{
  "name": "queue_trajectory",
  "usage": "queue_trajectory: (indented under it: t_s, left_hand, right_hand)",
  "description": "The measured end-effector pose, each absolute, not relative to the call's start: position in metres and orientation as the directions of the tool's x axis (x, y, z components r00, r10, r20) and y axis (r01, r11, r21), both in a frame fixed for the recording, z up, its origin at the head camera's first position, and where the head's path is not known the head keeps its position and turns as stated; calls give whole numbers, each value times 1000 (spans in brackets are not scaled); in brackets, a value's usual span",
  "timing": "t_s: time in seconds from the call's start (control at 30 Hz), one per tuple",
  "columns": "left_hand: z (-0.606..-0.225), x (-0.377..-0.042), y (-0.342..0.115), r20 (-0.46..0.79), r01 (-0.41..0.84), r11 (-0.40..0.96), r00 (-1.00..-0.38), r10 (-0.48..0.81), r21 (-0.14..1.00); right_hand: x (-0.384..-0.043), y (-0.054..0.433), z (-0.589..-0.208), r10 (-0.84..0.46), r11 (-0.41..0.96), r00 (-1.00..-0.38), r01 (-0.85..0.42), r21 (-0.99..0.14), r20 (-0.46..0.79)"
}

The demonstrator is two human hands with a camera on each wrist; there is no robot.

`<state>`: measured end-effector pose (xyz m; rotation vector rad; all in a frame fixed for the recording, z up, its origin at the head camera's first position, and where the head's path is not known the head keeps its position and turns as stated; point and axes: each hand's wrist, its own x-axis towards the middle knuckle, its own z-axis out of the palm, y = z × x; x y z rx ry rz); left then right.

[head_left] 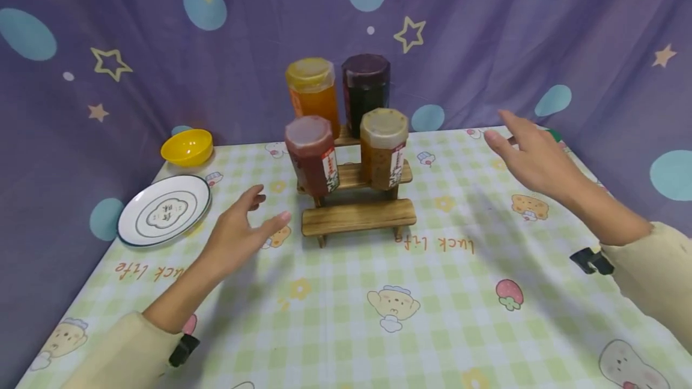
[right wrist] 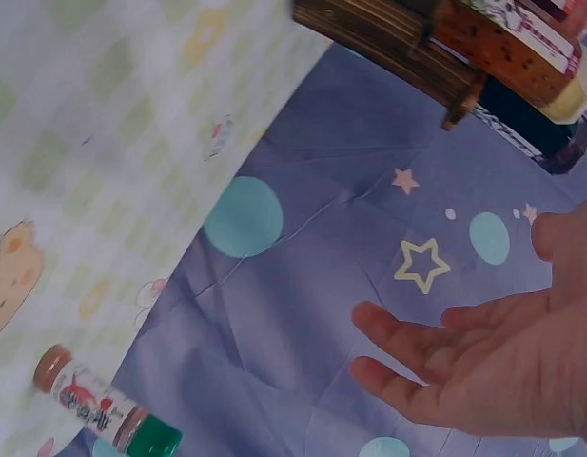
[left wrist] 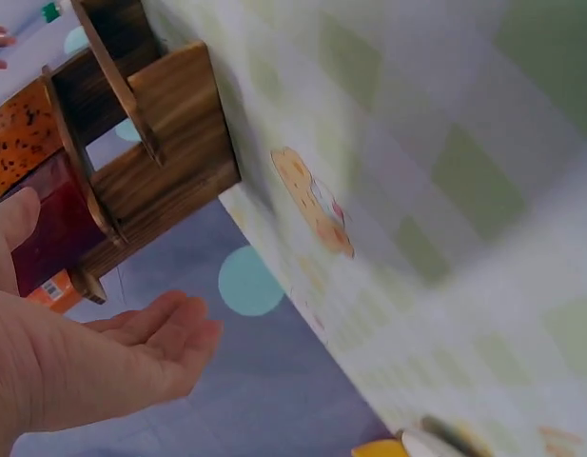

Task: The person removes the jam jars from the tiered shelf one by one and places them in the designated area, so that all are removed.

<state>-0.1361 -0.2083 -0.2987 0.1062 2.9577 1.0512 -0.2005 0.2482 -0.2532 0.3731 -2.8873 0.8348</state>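
A stepped wooden rack stands mid-table with its lowest step bare. On the middle step are a red jar and an amber speckled jar. Behind them, higher up, sit an orange jar with a yellow lid and a dark jar. My left hand hovers left of the rack, thumb spread from the fingers, holding nothing. Over the table's right back part my right hand is raised, also empty, fingers extended. Close by lies a small bottle with a green cap, mostly hidden behind that hand in the head view.
A yellow bowl sits at the back left corner. In front of it a white plate with a dark rim lies near the left edge. A purple patterned curtain hangs right behind the checked tablecloth.
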Motion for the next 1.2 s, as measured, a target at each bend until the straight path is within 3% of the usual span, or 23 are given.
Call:
queue_trajectory:
  t_s: [0.17,0.33,0.53,0.7,1.2]
  left_hand:
    - [-301,-137,-203,-91,-2,672,-991,97,741]
    - [-310,-142,-200,-180,-82,535,-975,133,841]
    - [-325,-148,-193,-222,-155,344,-961,166,926]
    - [-333,-152,-185,-235,-182,243,-949,210,953]
    - [-345,-156,-172,-259,-213,284,-956,135,935]
  right_hand:
    - [-209,239,-248,-226,761,-947,-317,-566,227]
    - [-217,228,-240,-202,708,-956,-293,-642,213]
    - [-230,211,-229,-192,568,-969,-239,-788,156]
    - [-242,202,-218,-230,497,-964,-237,-835,137]
    - [-273,155,-195,-304,383,-941,-262,-886,147]
